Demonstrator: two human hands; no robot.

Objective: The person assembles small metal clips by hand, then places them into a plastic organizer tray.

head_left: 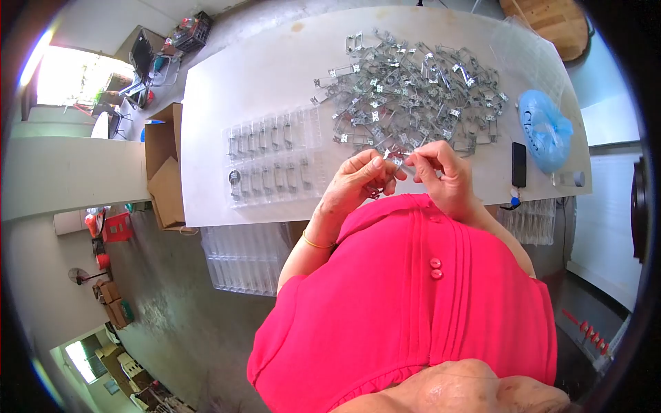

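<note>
A small shiny metal bracket (397, 161) is held between my two hands, just off the table's near edge. My left hand (359, 177) has its fingers and thumb closed on the bracket's left side. From the other side, my right hand (444, 172) pinches it between thumb and forefinger. Fingers cover part of the piece, so its full shape is hidden. Just beyond my hands spreads a large loose pile of similar metal brackets (413, 93). Left of the pile lies a clear plastic tray (313, 155) with rows of metal brackets in its slots; one slot holds a round dark item (235, 177).
On the white table (261, 76), a blue plastic bag (544, 131), a black phone (519, 165) and a clear bottle (568, 179) lie at the right. A cardboard box (165, 172) stands by the left edge. Stacked clear trays (244, 258) sit below the front edge.
</note>
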